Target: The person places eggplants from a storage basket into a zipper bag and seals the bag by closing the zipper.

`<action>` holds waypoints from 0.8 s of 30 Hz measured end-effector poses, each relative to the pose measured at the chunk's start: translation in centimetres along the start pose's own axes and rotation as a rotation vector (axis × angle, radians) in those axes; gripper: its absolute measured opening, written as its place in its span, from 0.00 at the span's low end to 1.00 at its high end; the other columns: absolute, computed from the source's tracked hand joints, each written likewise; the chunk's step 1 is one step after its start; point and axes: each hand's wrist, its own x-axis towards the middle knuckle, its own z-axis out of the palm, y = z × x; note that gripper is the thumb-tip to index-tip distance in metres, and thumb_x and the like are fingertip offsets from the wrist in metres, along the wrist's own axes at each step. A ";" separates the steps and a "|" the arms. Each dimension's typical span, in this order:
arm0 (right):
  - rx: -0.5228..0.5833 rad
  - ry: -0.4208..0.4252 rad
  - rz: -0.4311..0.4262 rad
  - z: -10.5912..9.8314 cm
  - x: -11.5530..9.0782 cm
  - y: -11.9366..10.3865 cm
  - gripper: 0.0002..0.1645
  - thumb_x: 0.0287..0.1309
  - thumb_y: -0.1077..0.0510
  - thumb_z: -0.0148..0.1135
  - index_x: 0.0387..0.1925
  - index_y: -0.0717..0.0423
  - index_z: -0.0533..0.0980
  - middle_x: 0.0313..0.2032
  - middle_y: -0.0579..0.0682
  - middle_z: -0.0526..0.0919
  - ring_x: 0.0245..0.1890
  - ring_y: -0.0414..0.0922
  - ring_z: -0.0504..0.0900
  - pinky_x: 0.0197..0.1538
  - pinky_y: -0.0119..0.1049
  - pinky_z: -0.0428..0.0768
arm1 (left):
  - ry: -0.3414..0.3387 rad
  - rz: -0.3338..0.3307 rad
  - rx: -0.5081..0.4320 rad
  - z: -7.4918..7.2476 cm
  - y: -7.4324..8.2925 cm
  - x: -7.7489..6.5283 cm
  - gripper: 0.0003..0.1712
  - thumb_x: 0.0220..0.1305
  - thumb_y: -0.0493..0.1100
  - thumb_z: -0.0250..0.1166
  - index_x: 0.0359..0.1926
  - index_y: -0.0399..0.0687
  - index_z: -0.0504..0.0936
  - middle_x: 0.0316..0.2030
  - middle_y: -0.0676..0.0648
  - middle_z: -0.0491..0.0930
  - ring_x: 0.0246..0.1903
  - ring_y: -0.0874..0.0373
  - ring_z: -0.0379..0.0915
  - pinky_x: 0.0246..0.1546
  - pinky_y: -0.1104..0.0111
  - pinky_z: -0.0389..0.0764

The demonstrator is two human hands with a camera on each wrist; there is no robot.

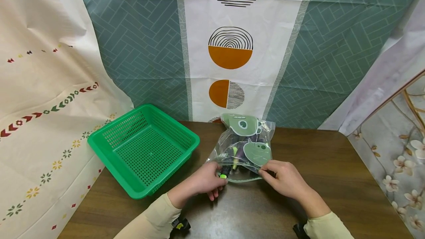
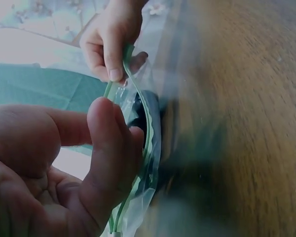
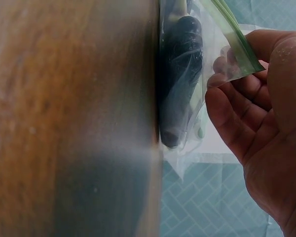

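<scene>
A clear zip bag (image 1: 232, 141) with green printed shapes lies on the table, its mouth toward me. Dark eggplants (image 3: 180, 81) with green stems show through the plastic. At the left of the mouth, my left hand (image 1: 207, 178) holds the bag's edge with thumb and fingers, beside a dark piece with a bright green end (image 1: 224, 176). My right hand (image 1: 285, 178) pinches the right corner of the mouth. In the left wrist view, the green zip strips (image 2: 147, 118) stand apart between both hands; my left fingers partly hide them.
A green plastic basket (image 1: 146, 158) with a perforated bottom stands on the brown wooden table (image 1: 318, 161) to the left. Patterned cloth (image 1: 146, 40) hangs behind the table, with more cloth at both sides.
</scene>
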 end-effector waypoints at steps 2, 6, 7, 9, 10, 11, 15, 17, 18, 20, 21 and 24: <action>0.000 0.002 -0.001 0.0 0.0 0.0 0.10 0.63 0.64 0.80 0.36 0.43 0.90 0.34 0.30 0.86 0.29 0.25 0.75 0.32 0.31 0.79 | -0.001 0.003 -0.010 0.0 0.0 -0.1 0.38 0.70 0.31 0.71 0.73 0.17 0.65 0.18 0.41 0.81 0.09 0.60 0.75 0.15 0.57 0.86; 0.001 -0.001 0.006 0.0 0.0 0.0 0.10 0.64 0.64 0.80 0.36 0.43 0.90 0.34 0.29 0.85 0.28 0.25 0.75 0.32 0.31 0.79 | -0.016 0.010 -0.028 0.0 0.0 -0.2 0.42 0.68 0.29 0.69 0.76 0.17 0.61 0.18 0.43 0.79 0.11 0.59 0.76 0.17 0.55 0.87; 0.000 -0.001 0.007 0.0 0.0 0.0 0.10 0.64 0.64 0.80 0.36 0.43 0.90 0.34 0.29 0.85 0.28 0.25 0.75 0.32 0.31 0.79 | -0.021 0.011 -0.032 0.0 0.1 -0.2 0.42 0.68 0.28 0.68 0.76 0.18 0.60 0.19 0.43 0.79 0.12 0.59 0.76 0.17 0.55 0.87; -0.003 -0.002 0.010 0.0 0.0 0.0 0.10 0.64 0.64 0.80 0.36 0.43 0.90 0.33 0.29 0.85 0.28 0.25 0.74 0.32 0.31 0.79 | -0.031 0.015 -0.035 0.0 0.1 -0.2 0.41 0.68 0.28 0.68 0.76 0.18 0.61 0.20 0.42 0.79 0.12 0.58 0.76 0.17 0.56 0.87; -0.005 -0.002 0.010 0.0 0.0 0.0 0.10 0.64 0.64 0.80 0.36 0.43 0.90 0.33 0.29 0.85 0.28 0.25 0.74 0.31 0.31 0.79 | -0.034 0.018 -0.035 -0.1 0.1 -0.2 0.40 0.69 0.28 0.68 0.76 0.17 0.61 0.20 0.42 0.80 0.13 0.58 0.76 0.17 0.56 0.87; -0.007 -0.002 0.008 0.0 0.0 0.0 0.10 0.64 0.64 0.80 0.36 0.43 0.89 0.33 0.29 0.85 0.28 0.25 0.74 0.32 0.30 0.79 | -0.037 0.020 -0.034 -0.1 0.1 -0.2 0.39 0.69 0.29 0.68 0.75 0.17 0.62 0.21 0.40 0.81 0.13 0.58 0.76 0.16 0.57 0.86; -0.011 0.003 0.000 0.0 -0.1 0.1 0.11 0.63 0.64 0.80 0.36 0.43 0.89 0.33 0.29 0.85 0.28 0.25 0.74 0.31 0.30 0.78 | -0.035 0.034 0.003 -0.3 0.1 -0.1 0.28 0.73 0.31 0.69 0.67 0.18 0.72 0.24 0.34 0.85 0.12 0.59 0.76 0.15 0.58 0.86; -0.010 0.004 -0.003 0.0 0.0 0.1 0.11 0.63 0.64 0.80 0.36 0.43 0.90 0.33 0.29 0.85 0.28 0.25 0.74 0.31 0.30 0.78 | -0.029 0.035 0.046 -0.4 0.1 -0.1 0.16 0.75 0.33 0.70 0.55 0.22 0.80 0.25 0.33 0.86 0.11 0.60 0.76 0.16 0.56 0.86; -0.009 0.005 -0.004 0.0 0.0 0.1 0.11 0.63 0.64 0.80 0.36 0.43 0.90 0.33 0.29 0.85 0.28 0.25 0.73 0.31 0.30 0.78 | -0.024 0.035 0.066 -0.5 0.1 -0.1 0.11 0.75 0.34 0.70 0.48 0.26 0.82 0.25 0.33 0.86 0.11 0.60 0.75 0.17 0.54 0.87; -0.008 0.007 -0.007 0.0 0.0 0.1 0.11 0.63 0.64 0.80 0.36 0.43 0.90 0.33 0.29 0.85 0.28 0.25 0.74 0.31 0.30 0.78 | -0.014 0.034 0.105 -0.5 0.2 -0.1 0.12 0.76 0.37 0.71 0.36 0.31 0.83 0.23 0.34 0.86 0.11 0.60 0.76 0.18 0.51 0.88; -0.007 0.008 -0.008 0.0 0.0 0.1 0.11 0.63 0.64 0.80 0.36 0.43 0.90 0.33 0.29 0.85 0.28 0.25 0.74 0.31 0.30 0.78 | -0.010 0.031 0.119 -0.5 0.2 0.0 0.15 0.76 0.38 0.71 0.31 0.34 0.82 0.23 0.35 0.86 0.11 0.60 0.76 0.19 0.51 0.88; -0.011 0.012 -0.018 0.0 0.0 0.1 0.11 0.63 0.64 0.80 0.35 0.42 0.89 0.33 0.29 0.85 0.28 0.25 0.74 0.32 0.30 0.78 | 0.006 0.035 0.151 -0.5 0.2 0.1 0.20 0.77 0.41 0.71 0.25 0.37 0.81 0.22 0.38 0.86 0.11 0.61 0.76 0.18 0.54 0.87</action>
